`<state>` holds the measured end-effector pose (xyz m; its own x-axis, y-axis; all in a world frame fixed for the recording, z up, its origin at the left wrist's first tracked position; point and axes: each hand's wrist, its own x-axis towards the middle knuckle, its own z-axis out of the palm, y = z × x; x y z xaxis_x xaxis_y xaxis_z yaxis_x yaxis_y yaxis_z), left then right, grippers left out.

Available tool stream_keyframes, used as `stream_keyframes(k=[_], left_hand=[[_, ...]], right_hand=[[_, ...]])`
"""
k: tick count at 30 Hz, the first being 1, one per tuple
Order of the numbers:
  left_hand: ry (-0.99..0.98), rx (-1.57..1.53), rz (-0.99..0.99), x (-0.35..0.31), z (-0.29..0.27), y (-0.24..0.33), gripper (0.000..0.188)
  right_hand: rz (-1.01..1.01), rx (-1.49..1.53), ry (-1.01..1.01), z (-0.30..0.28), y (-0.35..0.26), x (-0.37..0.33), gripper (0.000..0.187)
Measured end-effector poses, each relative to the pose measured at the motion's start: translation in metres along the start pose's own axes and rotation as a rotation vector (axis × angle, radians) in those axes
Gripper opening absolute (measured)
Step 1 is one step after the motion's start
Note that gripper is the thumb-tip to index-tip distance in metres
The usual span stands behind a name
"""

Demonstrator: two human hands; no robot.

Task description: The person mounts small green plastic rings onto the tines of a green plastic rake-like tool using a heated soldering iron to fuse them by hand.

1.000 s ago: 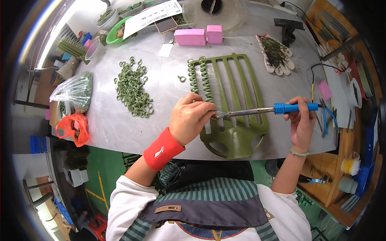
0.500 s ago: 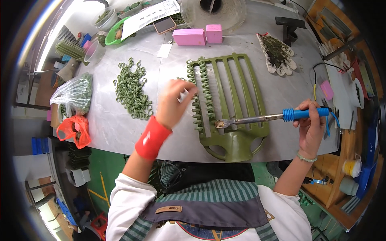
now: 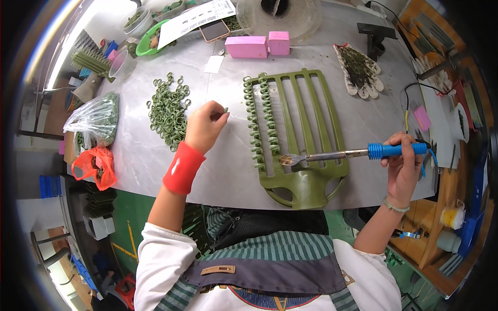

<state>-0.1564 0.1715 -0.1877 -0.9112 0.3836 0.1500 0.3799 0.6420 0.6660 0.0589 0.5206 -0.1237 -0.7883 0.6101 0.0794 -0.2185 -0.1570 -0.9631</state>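
My right hand (image 3: pixel 403 161) grips the blue handle of a soldering iron (image 3: pixel 337 154). Its broad, spoon-like metal tip rests over or just above the lower part of a green slotted frame (image 3: pixel 303 181) lying flat. Small green rings (image 3: pixel 270 119) stand in rows along the frame's two leftmost bars. Left of the frame, my left hand (image 3: pixel 204 127), with a red wristband, is closed in a pinch; a small green ring (image 3: pixel 225 110) shows at the fingertips. A heap of loose green rings (image 3: pixel 168 111) lies on the table to its left.
Two pink blocks (image 3: pixel 246 47) and a phone (image 3: pixel 214 31) lie at the back, near a large translucent basin (image 3: pixel 306 20). A dirty white glove (image 3: pixel 360 72) and a black stand (image 3: pixel 374 39) are back right. Bags (image 3: pixel 96 122) sit at the left edge. A cable trails from the iron.
My left hand has moved left, away from the frame's left bar, to between the frame and the ring heap. My right hand and the iron have barely moved.
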Motion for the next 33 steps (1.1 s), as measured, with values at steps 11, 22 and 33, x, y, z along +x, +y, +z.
stream_keyframes(k=[11, 22, 33], left_hand=[[-0.271, -0.329, 0.153, -0.063, -0.005, 0.096, 0.02], [0.037, 0.075, 0.55, -0.065, 0.04, 0.089, 0.014], [0.014, -0.059, 0.531, -0.058, 0.033, 0.085, 0.014]], right_hand=[[0.026, -0.016, 0.019, 0.002, 0.003, -0.003, 0.023], [0.084, 0.037, 0.045, 0.012, 0.017, -0.002, 0.023], [0.048, 0.025, 0.005, -0.007, 0.001, -0.001, 0.019]])
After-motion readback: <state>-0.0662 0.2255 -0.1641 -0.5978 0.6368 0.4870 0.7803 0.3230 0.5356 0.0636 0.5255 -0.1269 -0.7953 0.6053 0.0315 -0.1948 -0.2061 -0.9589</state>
